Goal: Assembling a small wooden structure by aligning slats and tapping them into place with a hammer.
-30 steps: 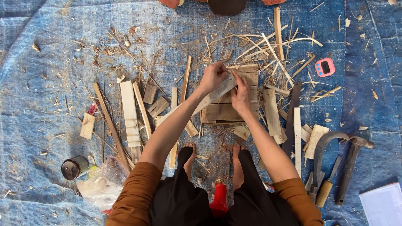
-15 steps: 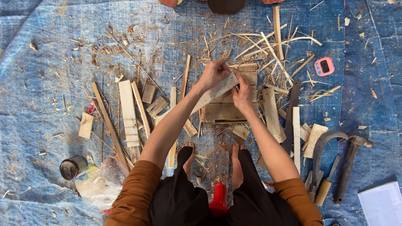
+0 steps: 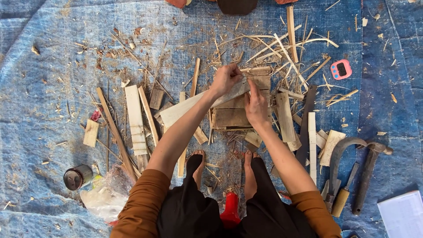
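Now | left hand (image 3: 225, 79) fingers grasping long pale flat wood strip (image 3: 194, 105) | right hand (image 3: 257, 107) pressing it against rough plank block (image 3: 235, 115)

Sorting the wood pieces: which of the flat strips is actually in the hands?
The long pale strip slanting across the wooden block: the left hand grips its upper end, the right hand beside it. The others lie loose on the tarp.

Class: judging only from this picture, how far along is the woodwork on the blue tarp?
Done: cut slats and shavings litter the tarp. In hand: left hand and right hand hold a long slat over a small slatted panel. Left: loose slats lie unused; hammer untouched.
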